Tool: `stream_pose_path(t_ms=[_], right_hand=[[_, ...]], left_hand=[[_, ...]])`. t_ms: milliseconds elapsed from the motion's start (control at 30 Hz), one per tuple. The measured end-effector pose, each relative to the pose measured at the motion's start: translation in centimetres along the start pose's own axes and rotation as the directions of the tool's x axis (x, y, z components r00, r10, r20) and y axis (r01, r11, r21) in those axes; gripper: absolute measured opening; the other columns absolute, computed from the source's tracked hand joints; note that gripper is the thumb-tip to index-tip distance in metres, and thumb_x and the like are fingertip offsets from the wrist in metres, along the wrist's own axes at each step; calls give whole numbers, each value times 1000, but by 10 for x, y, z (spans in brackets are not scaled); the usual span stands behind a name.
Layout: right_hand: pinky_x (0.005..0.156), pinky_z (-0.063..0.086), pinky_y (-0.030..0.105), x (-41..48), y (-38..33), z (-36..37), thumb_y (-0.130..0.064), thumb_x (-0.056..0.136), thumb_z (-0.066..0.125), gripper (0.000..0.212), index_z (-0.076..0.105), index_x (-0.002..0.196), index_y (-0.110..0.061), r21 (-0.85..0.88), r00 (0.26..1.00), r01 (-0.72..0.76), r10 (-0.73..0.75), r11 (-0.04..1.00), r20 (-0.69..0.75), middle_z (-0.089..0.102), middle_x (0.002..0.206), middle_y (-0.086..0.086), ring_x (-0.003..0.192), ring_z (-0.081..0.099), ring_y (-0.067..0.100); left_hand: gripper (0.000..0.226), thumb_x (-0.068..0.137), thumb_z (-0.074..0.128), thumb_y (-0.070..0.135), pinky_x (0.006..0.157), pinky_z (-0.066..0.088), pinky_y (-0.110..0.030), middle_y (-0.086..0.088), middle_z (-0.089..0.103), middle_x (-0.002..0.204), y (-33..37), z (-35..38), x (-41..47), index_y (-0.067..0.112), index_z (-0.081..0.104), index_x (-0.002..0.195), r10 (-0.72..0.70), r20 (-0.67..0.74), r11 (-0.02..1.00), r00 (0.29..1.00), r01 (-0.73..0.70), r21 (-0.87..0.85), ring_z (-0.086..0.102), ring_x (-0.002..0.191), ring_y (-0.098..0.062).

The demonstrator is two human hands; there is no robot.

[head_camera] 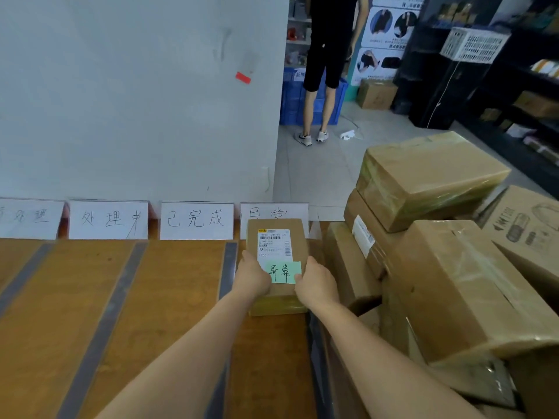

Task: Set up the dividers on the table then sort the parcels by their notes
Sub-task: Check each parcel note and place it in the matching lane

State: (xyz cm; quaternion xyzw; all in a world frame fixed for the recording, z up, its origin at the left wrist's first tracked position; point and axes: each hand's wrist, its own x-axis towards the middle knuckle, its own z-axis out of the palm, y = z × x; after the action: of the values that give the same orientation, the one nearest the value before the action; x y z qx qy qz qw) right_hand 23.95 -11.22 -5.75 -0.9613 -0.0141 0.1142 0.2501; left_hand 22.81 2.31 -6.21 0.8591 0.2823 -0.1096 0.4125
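On the wooden table [169,282], I see the left hand [252,275] and right hand [317,282] gripping a taped cardboard parcel [276,226] whose green note [284,272] reads 异常.

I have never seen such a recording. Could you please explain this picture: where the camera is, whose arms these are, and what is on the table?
There is no machine here. The one picture comes from a camera worn on a person's head, looking forward and down, so the two bare arms are that person's own. The left hand and right hand hold a small cardboard parcel by its sides, in the rightmost lane of the wooden table. On the parcel are a white shipping label and a green note with handwriting. Grey divider strips split the table into lanes, and white handwritten signs stand along the back. More boxes are piled at the right.
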Motion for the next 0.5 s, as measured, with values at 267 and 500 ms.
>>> stream_pose_path(t_ms=[267,500], right_hand=[[81,57,26,-25,-10,-12,-25,91,66,45,47,131,-20,-55,982,134,-140,989,-126,53,125,2,116,53,18],[91,50,29,-66,-27,-62,-23,92,62,39,51,130,-20,-52,920,299,-302,953,-249,54,125,2,116,52,19]], left_hand=[[60,88,66,10,87,50,-28,-8,41,137,5,-11,-15,11,36,140,266,-4,949,964,-261,175,49,124,-25],[48,90,63,24,94,43,-35,-12,50,131,30,-41,-61,12,45,133,484,-32,814,874,-437,384,47,120,-28]])
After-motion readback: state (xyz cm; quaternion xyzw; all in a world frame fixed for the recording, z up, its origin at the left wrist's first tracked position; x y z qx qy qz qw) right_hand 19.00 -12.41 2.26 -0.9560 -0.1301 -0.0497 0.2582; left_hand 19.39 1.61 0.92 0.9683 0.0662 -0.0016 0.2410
